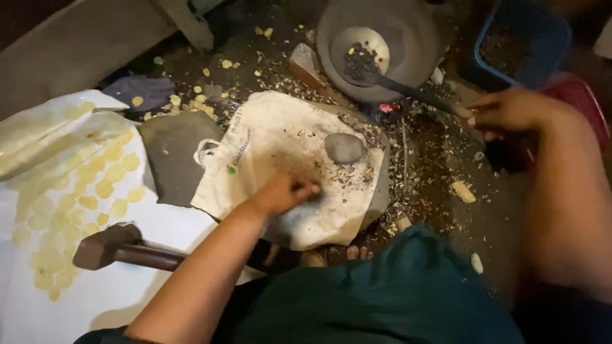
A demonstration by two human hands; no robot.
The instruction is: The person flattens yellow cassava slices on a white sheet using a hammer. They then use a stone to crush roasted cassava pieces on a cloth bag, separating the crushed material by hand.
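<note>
The left hand (284,193) presses closed fingers on the cloth bag (280,146) beside the stone (345,148). The right hand (510,111) grips the ladle (395,86) in the pan (408,32); tilted, its dark seeds could spill.

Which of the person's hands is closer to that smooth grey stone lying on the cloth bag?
The left hand. It rests on the cloth bag just below and left of the grey stone. The right hand is well off to the stone's right, gripping the ladle handle.
</note>
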